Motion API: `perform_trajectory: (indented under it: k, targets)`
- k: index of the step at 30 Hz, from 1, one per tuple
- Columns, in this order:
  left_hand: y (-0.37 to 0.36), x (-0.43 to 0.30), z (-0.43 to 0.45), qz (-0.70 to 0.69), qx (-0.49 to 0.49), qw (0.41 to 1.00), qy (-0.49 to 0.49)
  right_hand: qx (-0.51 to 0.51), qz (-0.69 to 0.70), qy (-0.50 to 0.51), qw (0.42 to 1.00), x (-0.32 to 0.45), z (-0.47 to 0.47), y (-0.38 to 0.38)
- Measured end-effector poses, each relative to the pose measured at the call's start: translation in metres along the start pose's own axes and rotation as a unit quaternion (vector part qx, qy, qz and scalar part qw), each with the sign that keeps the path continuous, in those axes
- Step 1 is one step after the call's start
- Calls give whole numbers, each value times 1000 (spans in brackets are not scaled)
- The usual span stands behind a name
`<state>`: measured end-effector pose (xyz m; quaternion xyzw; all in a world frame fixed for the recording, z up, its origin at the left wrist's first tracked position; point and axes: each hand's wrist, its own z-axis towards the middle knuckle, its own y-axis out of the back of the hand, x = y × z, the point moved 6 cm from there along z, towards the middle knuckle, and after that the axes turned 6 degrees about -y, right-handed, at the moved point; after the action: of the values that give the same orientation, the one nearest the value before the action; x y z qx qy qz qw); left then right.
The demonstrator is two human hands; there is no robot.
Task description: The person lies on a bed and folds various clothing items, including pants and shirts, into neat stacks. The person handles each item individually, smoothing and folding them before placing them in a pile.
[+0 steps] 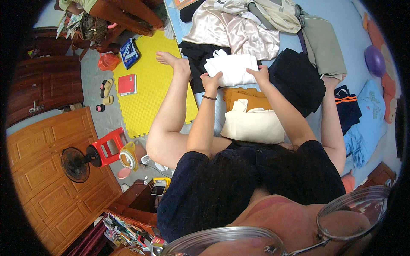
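A folded white garment (232, 68) lies between my hands, with a strap-like loop at its far edge. My left hand (211, 81) grips its left near corner between thumb and fingers. On the garment's right side, my right hand (260, 74) pinches the edge. Black cloth (198, 76) shows beneath and to the left of it. Nearer to me are a folded mustard garment (253, 99) and a folded cream garment (254, 126). A folded black garment (298, 81) lies to the right of my right hand.
Satin cloth (237, 32) and a grey-green garment (325, 44) lie farther off on the bed (347, 35). At right are a purple balloon (374, 60) and a blue pillow (368, 105). A yellow foam mat (150, 86) covers floor at left; another person's legs (123, 16) show top left.
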<state>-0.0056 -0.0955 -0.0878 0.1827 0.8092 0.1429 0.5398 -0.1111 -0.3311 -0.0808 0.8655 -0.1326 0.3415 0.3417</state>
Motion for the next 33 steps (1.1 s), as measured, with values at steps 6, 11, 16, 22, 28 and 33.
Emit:
perform_trajectory:
  k: [6, 11, 16, 22, 28, 33]
  targets:
    - [-18, -12, -18, -402, 210, 876, 164, 298, 348, -181, 870, -3, -7, -15]
    - [-10, -43, -40, -554, 267, 760, 210, 351, 452, -185, 799, 30, -27, 6]
    - [21, -97, -54, -683, 284, 664, 109, 397, 524, -107, 746, 93, -66, 27]
    - [16, -118, -89, -774, 336, 537, 8, 344, 447, 29, 825, 111, -101, 14]
    - [8, -88, -79, -721, 282, 628, 75, 260, 342, 74, 900, 69, -114, 8]
    - [20, -97, -76, -706, 305, 637, 50, 282, 332, 30, 900, 57, -112, 15]
